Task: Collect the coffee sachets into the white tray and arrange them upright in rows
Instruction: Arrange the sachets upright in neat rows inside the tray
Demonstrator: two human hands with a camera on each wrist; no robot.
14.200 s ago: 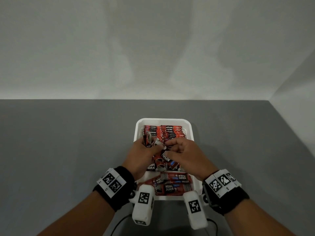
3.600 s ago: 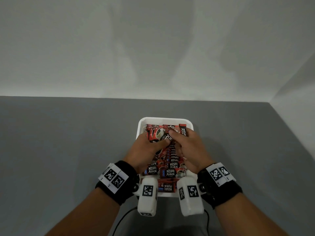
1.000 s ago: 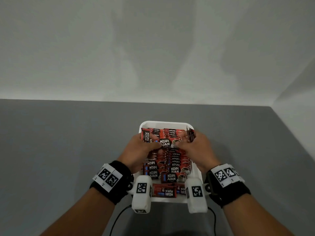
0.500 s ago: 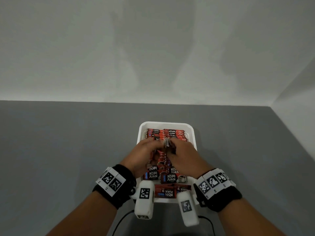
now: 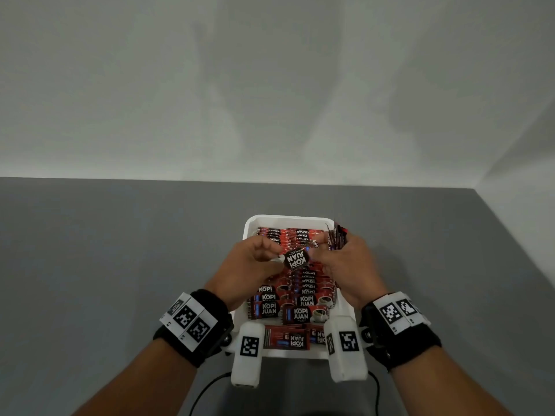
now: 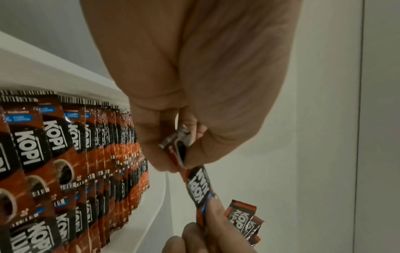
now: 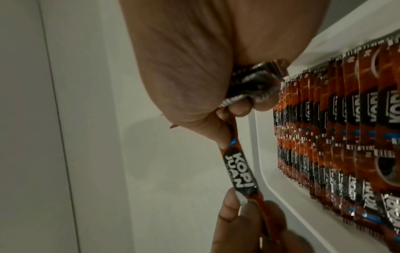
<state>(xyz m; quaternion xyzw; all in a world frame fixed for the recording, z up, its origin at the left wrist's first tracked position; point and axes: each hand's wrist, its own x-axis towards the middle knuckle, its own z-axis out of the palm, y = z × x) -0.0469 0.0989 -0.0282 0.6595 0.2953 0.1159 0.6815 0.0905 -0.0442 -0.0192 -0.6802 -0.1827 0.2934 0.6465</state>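
Both hands meet above the far half of the white rectangular plastic tray (image 5: pixel 250 225). The left hand (image 5: pixel 250 265) pinches one end of a single red-and-black foil coffee sachet printed KOPI JUAN (image 5: pixel 297 259) between thumb and fingertips. The right hand (image 5: pixel 345 265) pinches the other end of that sachet with thumb and forefinger, so it spans the gap between them over the tray. The right hand's remaining fingers are curled round a small bundle of further sachets (image 5: pixel 338 239), which sticks up past the knuckles above the tray's far right corner.

Below the hands, the tray holds two rows of upright sachets (image 5: pixel 292 306) packed face to back, running from its near part to its far wall. One flat sachet (image 5: pixel 286 340) lies crosswise along the tray's near wall.

The tray rests on a plain matte grey worktop (image 5: pixel 105 265), near its front edge and right of centre. Behind the tray the worktop ends at a bare off-white wall (image 5: pixel 270 85); a second wall meets it to the tray's right, forming a corner.
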